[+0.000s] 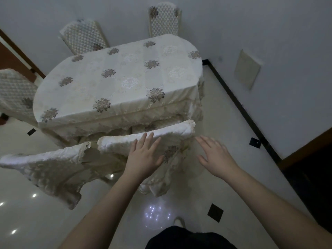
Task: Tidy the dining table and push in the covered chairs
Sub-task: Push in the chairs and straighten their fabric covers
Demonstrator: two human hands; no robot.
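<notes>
An oval dining table (125, 78) under a cream flowered cloth fills the middle of the view. Against its near side stands a covered chair (172, 132), its quilted backrest top close to the hanging cloth. My left hand (145, 153) lies flat with spread fingers on the back of that backrest. My right hand (215, 155) hovers open just right of the chair, off its cover. A second covered chair (46, 164) stands to the left of the first, farther out from the table.
Two more covered chairs (84, 38) (164, 18) stand at the table's far side by the wall, and one (16, 94) at the left end. The glossy tiled floor (233, 177) runs to a dark skirting (242, 108) on the right. My foot (179, 221) shows below.
</notes>
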